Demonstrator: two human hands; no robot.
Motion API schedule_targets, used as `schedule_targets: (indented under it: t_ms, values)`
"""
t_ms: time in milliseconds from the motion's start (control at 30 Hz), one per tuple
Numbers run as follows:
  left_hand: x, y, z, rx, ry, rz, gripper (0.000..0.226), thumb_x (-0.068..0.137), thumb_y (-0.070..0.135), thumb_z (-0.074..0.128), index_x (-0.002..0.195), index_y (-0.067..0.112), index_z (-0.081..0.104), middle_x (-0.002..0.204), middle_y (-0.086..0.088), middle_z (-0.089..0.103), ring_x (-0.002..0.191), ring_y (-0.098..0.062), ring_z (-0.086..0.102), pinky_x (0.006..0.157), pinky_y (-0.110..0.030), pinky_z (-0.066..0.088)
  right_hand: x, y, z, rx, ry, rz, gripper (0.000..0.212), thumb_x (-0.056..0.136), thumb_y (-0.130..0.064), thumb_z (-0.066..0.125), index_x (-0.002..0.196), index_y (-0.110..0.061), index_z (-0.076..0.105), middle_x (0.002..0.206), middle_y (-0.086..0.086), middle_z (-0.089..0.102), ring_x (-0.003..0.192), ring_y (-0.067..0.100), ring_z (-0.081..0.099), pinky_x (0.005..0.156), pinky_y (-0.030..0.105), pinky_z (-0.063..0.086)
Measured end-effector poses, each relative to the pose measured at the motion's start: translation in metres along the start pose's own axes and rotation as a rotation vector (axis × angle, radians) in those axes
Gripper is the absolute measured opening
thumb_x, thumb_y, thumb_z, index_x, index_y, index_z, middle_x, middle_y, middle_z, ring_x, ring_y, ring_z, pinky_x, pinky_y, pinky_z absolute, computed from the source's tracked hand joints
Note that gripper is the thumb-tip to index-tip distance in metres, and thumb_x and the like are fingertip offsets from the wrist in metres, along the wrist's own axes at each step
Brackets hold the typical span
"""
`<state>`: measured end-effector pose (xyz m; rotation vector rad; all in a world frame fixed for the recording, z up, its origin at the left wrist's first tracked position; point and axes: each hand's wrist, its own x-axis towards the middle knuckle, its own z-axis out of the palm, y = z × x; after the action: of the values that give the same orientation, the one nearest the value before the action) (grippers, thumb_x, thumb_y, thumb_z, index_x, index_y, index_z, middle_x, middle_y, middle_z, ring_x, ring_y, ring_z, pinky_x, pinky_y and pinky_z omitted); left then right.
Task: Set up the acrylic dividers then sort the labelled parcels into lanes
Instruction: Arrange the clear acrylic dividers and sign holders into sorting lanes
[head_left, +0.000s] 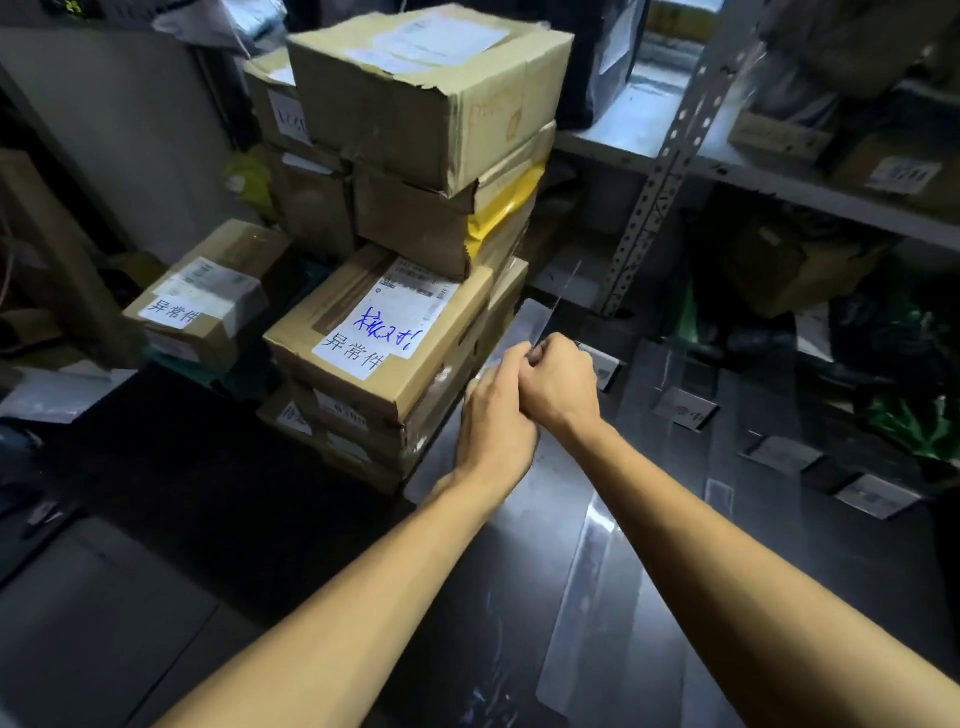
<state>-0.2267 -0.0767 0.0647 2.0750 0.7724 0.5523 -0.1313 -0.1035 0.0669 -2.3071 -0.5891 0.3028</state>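
both hands on the clear divider

the clear divider (540, 325) stands on its edge right in front of me, next to the stack of boxes (395, 332). its long side runs away from me, toward the shelf post (660, 171). my left hand (498, 410) and my right hand (561, 384) touch each other and both pinch its top edge with closed fingers. the sheet goes down and forward from my fingers (it is hard to see, being clear). another clear sheet (587, 582) lies flat on the dark table (779, 545), nearer my right arm. i think i must push this one straight down.
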Motion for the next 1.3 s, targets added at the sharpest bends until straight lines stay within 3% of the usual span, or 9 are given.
schedule_targets:
  t_ms: [133, 333, 400, 500, 633, 733, 867, 1133, 1300]
  values:
    - [-0.023, 0.041, 0.011, 0.002, 0.062, 0.117, 0.054, 0.092, 0.012, 0.049, 0.144, 0.025, 0.042, 0.127, -0.002, 0.062, 0.118, -0.019, 0.056, 0.096, -0.030, 0.048, -0.026, 0.004, -0.050, 0.001, 0.115, -0.043, 0.031, 0.087, -0.034, 0.049, 0.071, -0.007, 0.049, 0.066, 0.005, 0.054, 0.061, 0.022, 0.049, 0.048, 0.029, 0.027]
    - [-0.070, 0.085, 0.029, -0.187, -0.228, 0.075, 0.056, 0.092, 0.011, 0.041, 0.144, 0.031, 0.041, 0.139, 0.006, 0.055, 0.124, -0.011, 0.052, 0.101, -0.021, 0.043, -0.076, 0.039, -0.125, -0.055, 0.191, 0.006, 0.024, 0.085, -0.031, 0.054, 0.081, -0.008, 0.060, 0.080, 0.008, 0.066, 0.076, 0.031, 0.058, 0.065, 0.034, 0.043]
    - [-0.083, 0.099, 0.036, -0.222, -0.242, 0.010, 0.046, 0.097, 0.025, 0.037, 0.142, 0.029, 0.046, 0.139, 0.000, 0.057, 0.127, -0.018, 0.050, 0.108, -0.035, 0.041, -0.097, 0.053, -0.150, -0.063, 0.188, 0.029, 0.023, 0.082, -0.027, 0.053, 0.079, -0.006, 0.061, 0.075, 0.009, 0.067, 0.074, 0.030, 0.062, 0.068, 0.036, 0.050]
    - [-0.100, 0.109, 0.047, 0.083, -0.176, -0.054, 0.043, 0.098, 0.028, 0.041, 0.141, 0.023, 0.047, 0.144, -0.008, 0.048, 0.135, -0.029, 0.037, 0.112, -0.042, 0.031, -0.125, 0.078, -0.185, -0.081, 0.178, 0.069, 0.025, 0.081, -0.023, 0.050, 0.079, 0.000, 0.061, 0.072, 0.012, 0.066, 0.075, 0.032, 0.061, 0.067, 0.035, 0.050]
    - [-0.108, 0.125, 0.072, -0.008, -0.324, -0.467, 0.056, 0.092, 0.024, 0.050, 0.145, 0.009, 0.036, 0.150, -0.019, 0.039, 0.138, -0.040, 0.036, 0.112, -0.049, 0.033, -0.143, 0.107, -0.221, -0.129, 0.181, 0.081, 0.028, 0.083, -0.019, 0.050, 0.084, 0.007, 0.060, 0.083, 0.021, 0.068, 0.082, 0.038, 0.061, 0.068, 0.042, 0.052]
    - [-0.105, 0.145, 0.101, -0.392, -0.368, -0.710, 0.044, 0.090, 0.018, 0.052, 0.132, 0.004, 0.048, 0.115, -0.017, 0.058, 0.100, -0.033, 0.058, 0.085, -0.039, 0.050, -0.132, 0.126, -0.235, -0.150, 0.166, 0.099, 0.028, 0.083, -0.019, 0.049, 0.086, 0.006, 0.062, 0.083, 0.020, 0.069, 0.081, 0.037, 0.062, 0.068, 0.044, 0.053]
    - [-0.085, 0.152, 0.144, -0.405, -0.373, -0.699, 0.044, 0.090, 0.015, 0.049, 0.130, -0.002, 0.051, 0.120, -0.018, 0.061, 0.110, -0.035, 0.059, 0.093, -0.040, 0.046, -0.098, 0.149, -0.245, -0.091, 0.183, 0.148, 0.022, 0.084, -0.024, 0.050, 0.083, -0.006, 0.064, 0.074, 0.007, 0.068, 0.075, 0.028, 0.062, 0.060, 0.032, 0.048]
    - [-0.024, 0.181, 0.192, -0.409, -0.441, -0.645, 0.017, 0.089, 0.012, 0.045, 0.101, 0.007, 0.056, 0.070, -0.005, 0.049, 0.056, -0.020, 0.045, 0.050, -0.025, 0.031, -0.046, 0.168, -0.268, 0.080, 0.280, 0.249, 0.023, 0.082, -0.040, 0.050, 0.082, -0.017, 0.052, 0.076, 0.002, 0.065, 0.077, 0.028, 0.063, 0.069, 0.040, 0.053]
    - [-0.017, 0.197, 0.237, -0.437, -0.567, -0.610, 0.041, 0.090, 0.017, 0.045, 0.128, 0.003, 0.052, 0.099, -0.013, 0.064, 0.073, -0.025, 0.056, 0.057, -0.024, 0.036, -0.027, 0.193, -0.296, 0.059, 0.255, 0.228, 0.030, 0.086, -0.027, 0.056, 0.115, -0.026, 0.063, 0.086, -0.012, 0.064, 0.085, 0.023, 0.068, 0.082, 0.045, 0.057]
